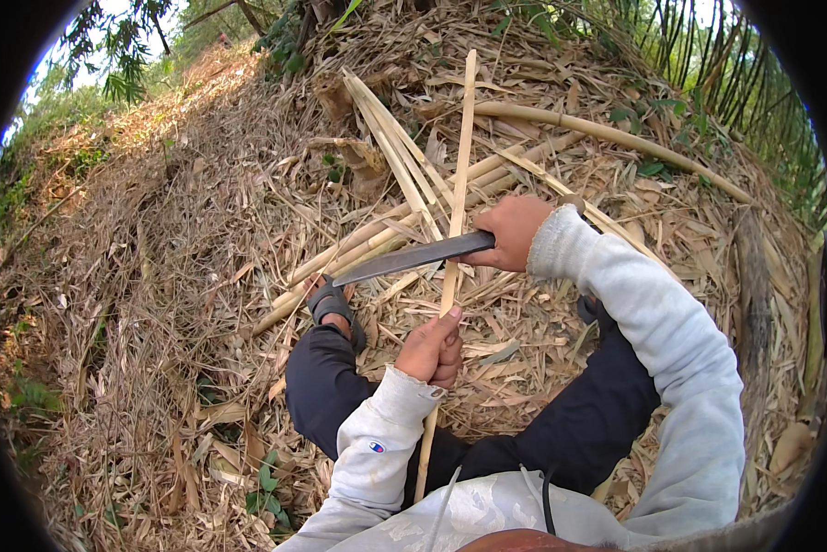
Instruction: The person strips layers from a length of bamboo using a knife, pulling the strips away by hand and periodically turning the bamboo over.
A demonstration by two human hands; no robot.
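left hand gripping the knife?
No: the left hand holds the bamboo strip, while the right hand grips the long dark knife laid across it.

We record one head-mounted fisheye view, angled steeply down and forward, close over the bamboo-littered ground (156, 276); edges bend.

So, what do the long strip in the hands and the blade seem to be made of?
The strip looks like split bamboo: pale yellow, dry, matte, straight-grained, like the other split strips on the ground. The blade looks like dark metal, probably steel: grey, dull, with a faint sheen. Its handle is hidden inside the right hand.
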